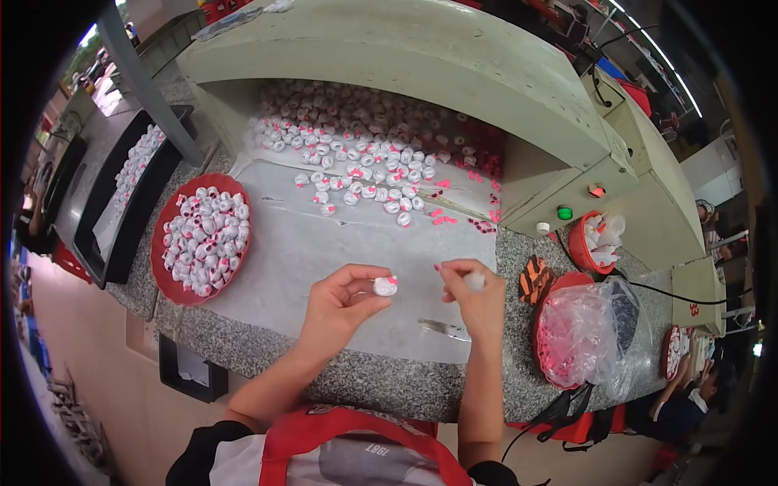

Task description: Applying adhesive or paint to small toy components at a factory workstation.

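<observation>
My left hand (344, 301) pinches a small white rounded piece (384, 287) with a bright pink bit on its upper right side. To its right, apart from it, my right hand (476, 293) is closed, with a tiny pink piece (437, 267) at the fingertips. A whitish translucent object (474, 281) also shows within that hand; its kind is mostly hidden by the fingers. Both hands are above a pale sheet (324, 251) on the bench. Beyond them many similar white pieces (373, 193) with pink bits lie spread out, reaching under a cream-coloured metal hood (389, 49).
A red dish (166, 279) heaped with white pieces stands left, near a black tray (101, 263). At right are a red basket (579, 251) of whitish plastic items, a plastic bag (579, 332) over a red dish, and an orange-black cloth (535, 281). A flat metal strip (442, 328) lies near my right wrist.
</observation>
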{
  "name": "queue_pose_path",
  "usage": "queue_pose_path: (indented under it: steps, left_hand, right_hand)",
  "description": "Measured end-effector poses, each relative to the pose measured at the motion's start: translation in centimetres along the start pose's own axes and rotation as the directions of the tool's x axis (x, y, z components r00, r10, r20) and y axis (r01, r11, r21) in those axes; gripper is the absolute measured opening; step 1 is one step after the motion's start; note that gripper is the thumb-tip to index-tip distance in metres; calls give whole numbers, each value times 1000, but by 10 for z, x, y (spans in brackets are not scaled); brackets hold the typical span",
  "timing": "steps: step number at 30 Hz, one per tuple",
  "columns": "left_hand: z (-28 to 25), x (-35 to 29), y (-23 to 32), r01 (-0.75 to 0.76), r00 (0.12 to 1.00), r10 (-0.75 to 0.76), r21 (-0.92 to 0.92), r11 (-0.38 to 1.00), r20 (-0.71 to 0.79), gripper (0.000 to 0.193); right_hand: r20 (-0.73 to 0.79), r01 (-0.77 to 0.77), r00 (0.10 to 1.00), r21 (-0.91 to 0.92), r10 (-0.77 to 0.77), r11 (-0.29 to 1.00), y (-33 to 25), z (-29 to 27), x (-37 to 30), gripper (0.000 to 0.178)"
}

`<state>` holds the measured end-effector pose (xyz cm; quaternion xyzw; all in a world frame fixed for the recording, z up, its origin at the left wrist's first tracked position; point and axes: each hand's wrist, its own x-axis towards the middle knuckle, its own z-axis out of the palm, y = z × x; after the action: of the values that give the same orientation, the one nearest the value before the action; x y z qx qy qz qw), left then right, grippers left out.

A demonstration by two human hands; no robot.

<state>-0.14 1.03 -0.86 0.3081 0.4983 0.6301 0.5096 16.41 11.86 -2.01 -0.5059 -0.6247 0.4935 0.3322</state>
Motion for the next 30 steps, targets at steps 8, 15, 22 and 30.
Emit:
queue_pose_path:
  steps: [8, 15, 22, 30]
  left_hand:
    - [16, 3, -9, -220, 972, 222, -25, 975, 81, 32]
    - [9, 0, 3, -134, 972, 147, -83, 988, 185, 30]
    - [15, -2, 2, -191, 963, 202, -81, 978, 178, 25]
    - [29, 0, -7, -281, 955, 273, 59, 958, 118, 22]
  right_hand:
    - [60, 34, 997, 262, -52, 965, -41, 18, -48, 11]
    - [38, 43, 998, 270, -55, 962, -37, 19, -54, 13]
    - [82, 134, 982, 333, -170, 933, -33, 18, -51, 20]
    - [161, 144, 969, 256, -189, 956, -27, 4, -37, 13]
